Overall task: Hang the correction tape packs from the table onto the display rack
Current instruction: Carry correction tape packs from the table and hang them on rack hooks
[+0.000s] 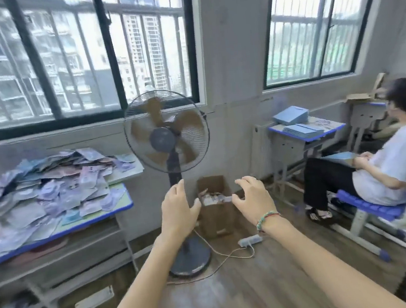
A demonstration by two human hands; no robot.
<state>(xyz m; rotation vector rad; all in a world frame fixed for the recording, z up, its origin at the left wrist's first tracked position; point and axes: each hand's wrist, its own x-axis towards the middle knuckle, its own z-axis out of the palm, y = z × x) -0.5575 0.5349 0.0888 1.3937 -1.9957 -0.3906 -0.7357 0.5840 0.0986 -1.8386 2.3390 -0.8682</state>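
The correction tape packs [49, 194] are heaped across the surface [117, 210] on the left, spilling to its right edge. They look light, flat and slick, so I'd guess they slide; pinch one by the top hanger end. Left hand [178, 211] and right hand [254, 200] hover over the cardboard box [216, 213], fingers spread, holding nothing. No rack in sight.

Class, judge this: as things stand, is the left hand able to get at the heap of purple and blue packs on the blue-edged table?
Probably yes: the left hand is open and holds nothing, and nothing stands between it and the heap of packs on the blue-edged table.
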